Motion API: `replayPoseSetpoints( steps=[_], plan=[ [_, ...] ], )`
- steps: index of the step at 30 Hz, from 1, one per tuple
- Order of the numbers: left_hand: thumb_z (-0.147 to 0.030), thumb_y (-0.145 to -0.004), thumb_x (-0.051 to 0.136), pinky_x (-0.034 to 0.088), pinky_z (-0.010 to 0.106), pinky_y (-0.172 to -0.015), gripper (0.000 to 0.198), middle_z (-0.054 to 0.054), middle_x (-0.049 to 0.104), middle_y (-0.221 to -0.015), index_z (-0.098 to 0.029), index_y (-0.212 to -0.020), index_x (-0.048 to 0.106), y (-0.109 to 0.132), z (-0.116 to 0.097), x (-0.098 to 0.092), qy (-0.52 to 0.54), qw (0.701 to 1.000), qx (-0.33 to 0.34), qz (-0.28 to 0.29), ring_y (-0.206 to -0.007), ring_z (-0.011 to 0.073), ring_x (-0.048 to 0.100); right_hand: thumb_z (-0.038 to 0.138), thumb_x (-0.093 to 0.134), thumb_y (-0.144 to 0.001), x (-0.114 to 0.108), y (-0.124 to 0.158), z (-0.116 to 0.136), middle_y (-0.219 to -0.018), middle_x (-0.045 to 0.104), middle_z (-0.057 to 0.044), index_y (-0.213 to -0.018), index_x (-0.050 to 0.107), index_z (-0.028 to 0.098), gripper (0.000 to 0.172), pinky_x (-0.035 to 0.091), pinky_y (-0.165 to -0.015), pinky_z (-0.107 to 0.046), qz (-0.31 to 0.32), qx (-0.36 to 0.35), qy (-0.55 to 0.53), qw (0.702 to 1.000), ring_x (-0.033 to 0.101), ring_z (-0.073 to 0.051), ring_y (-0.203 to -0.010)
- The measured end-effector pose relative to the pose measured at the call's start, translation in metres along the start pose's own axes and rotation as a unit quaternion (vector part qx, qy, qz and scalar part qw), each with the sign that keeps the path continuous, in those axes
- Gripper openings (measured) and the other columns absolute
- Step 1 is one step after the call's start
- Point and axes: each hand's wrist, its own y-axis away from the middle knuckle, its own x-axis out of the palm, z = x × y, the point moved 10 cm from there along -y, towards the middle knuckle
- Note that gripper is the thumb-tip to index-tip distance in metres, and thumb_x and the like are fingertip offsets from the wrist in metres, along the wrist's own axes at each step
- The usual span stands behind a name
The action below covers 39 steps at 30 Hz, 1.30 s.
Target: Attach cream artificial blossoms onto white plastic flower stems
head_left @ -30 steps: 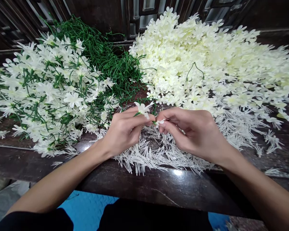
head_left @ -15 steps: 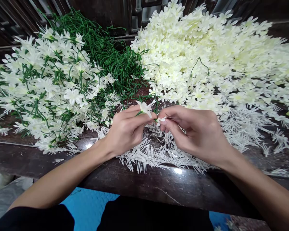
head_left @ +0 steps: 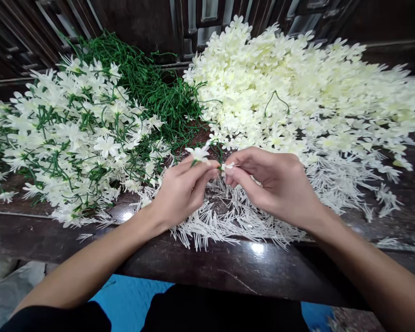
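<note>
My left hand (head_left: 185,189) is closed in a pinch on a green plastic stem that carries a white artificial flower (head_left: 199,153), which pokes up above my fingers. At the stem's other tip, my right hand (head_left: 275,184) pinches a small white flower piece (head_left: 227,166). The fingertips of both hands almost meet, and the exact join between stem and white piece is partly hidden by them. Beneath my hands lies a spread of thin white stamens (head_left: 221,226).
Finished-looking white flowers on green stems (head_left: 72,138) are heaped on the left. Behind them is a tangle of bare green stems (head_left: 141,78). Loose cream petals (head_left: 280,87) are piled on the right. The dark wooden surface (head_left: 193,263) has its front edge near me.
The camera view has tilted up slightly, so the piles sit lower. My hands stay together, and the small white piece remains at the stem tip.
</note>
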Motion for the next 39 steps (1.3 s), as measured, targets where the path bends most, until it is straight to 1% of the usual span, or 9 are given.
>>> replayPoseSetpoints(
  steps=[3,6,12,17,22,29,32,35,39],
  plan=[
    [-0.011,-0.087,0.059,0.050,0.023,-0.060,0.008,0.001,0.071,-0.072,-0.013,-0.092,0.065,-0.003,0.011,-0.001,0.075,0.994,-0.075,0.005,-0.057,0.0086,0.060,0.012,0.057,-0.087,-0.007,-0.002,-0.003,-0.076,0.066,-0.001,-0.091,0.062,0.020,0.010,0.057,-0.060,-0.026,-0.002,0.004,-0.053,0.999,0.066,-0.013,-0.066],
    [-0.013,-0.087,0.059,0.048,0.022,-0.057,0.008,0.001,0.071,-0.073,-0.013,-0.090,0.066,-0.003,0.014,0.000,0.105,0.989,-0.101,0.013,-0.058,0.0087,0.060,0.011,0.060,-0.085,-0.011,-0.003,-0.004,-0.079,0.068,0.001,-0.090,0.065,0.023,0.014,0.058,-0.062,-0.025,-0.007,-0.001,-0.067,0.998,0.067,-0.012,-0.067],
    [-0.014,-0.083,0.064,0.046,0.023,-0.054,0.005,0.000,0.072,-0.071,-0.013,-0.088,0.066,-0.004,0.007,-0.006,0.084,0.994,-0.065,-0.006,-0.054,0.0081,0.059,0.011,0.064,-0.083,-0.011,-0.004,-0.008,-0.080,0.070,0.002,-0.090,0.069,0.025,0.016,0.058,-0.063,-0.022,0.005,0.017,-0.110,0.994,0.066,-0.010,-0.066],
    [-0.010,-0.082,0.063,0.049,0.024,-0.056,0.006,0.002,0.073,-0.073,-0.012,-0.086,0.066,-0.005,0.003,-0.007,0.066,0.997,-0.048,-0.007,-0.057,0.0094,0.060,0.012,0.068,-0.078,-0.007,-0.005,0.000,-0.101,0.068,-0.002,-0.106,0.066,0.025,0.030,0.058,-0.082,-0.033,0.034,-0.007,-0.135,0.990,0.065,-0.016,-0.092],
    [-0.010,-0.080,0.065,0.049,0.024,-0.057,0.004,0.004,0.072,-0.072,-0.010,-0.084,0.067,-0.005,-0.002,-0.010,0.054,0.998,-0.022,-0.024,-0.059,0.0108,0.059,0.008,0.064,-0.080,-0.012,-0.004,0.002,-0.088,0.070,-0.001,-0.092,0.070,0.024,0.021,0.058,-0.074,-0.032,-0.004,-0.014,-0.101,0.995,0.066,-0.016,-0.084],
    [-0.010,-0.081,0.065,0.049,0.025,-0.057,0.004,0.003,0.073,-0.069,-0.011,-0.084,0.067,-0.004,0.003,-0.007,0.099,0.994,-0.054,-0.014,-0.053,0.0092,0.058,0.007,0.066,-0.078,-0.011,-0.005,0.001,-0.086,0.072,0.000,-0.089,0.072,0.025,0.021,0.060,-0.076,-0.030,0.003,-0.013,-0.116,0.993,0.068,-0.016,-0.085],
    [-0.011,-0.082,0.064,0.049,0.025,-0.057,0.003,0.002,0.072,-0.069,-0.012,-0.084,0.066,-0.004,0.000,-0.008,0.085,0.996,-0.037,-0.019,-0.052,0.0090,0.057,0.005,0.066,-0.077,-0.009,-0.003,0.000,-0.087,0.072,0.000,-0.091,0.072,0.026,0.026,0.060,-0.075,-0.028,0.005,-0.010,-0.121,0.993,0.068,-0.015,-0.085],
    [-0.011,-0.081,0.064,0.050,0.024,-0.055,0.004,0.002,0.072,-0.072,-0.013,-0.084,0.066,-0.003,-0.004,-0.009,0.044,0.999,-0.016,-0.024,-0.058,0.0107,0.059,0.004,0.066,-0.075,-0.005,-0.002,-0.002,-0.088,0.072,0.001,-0.094,0.072,0.027,0.030,0.060,-0.077,-0.029,0.016,-0.007,-0.137,0.990,0.068,-0.015,-0.088],
    [-0.008,-0.081,0.064,0.052,0.023,-0.057,0.007,0.004,0.073,-0.078,-0.013,-0.086,0.065,-0.001,-0.011,-0.011,0.021,0.999,0.015,-0.036,-0.066,0.0118,0.063,0.005,0.067,-0.074,-0.004,-0.001,-0.004,-0.089,0.073,0.001,-0.092,0.072,0.027,0.029,0.059,-0.078,-0.032,0.011,0.000,-0.157,0.987,0.068,-0.016,-0.088]
  ],
)
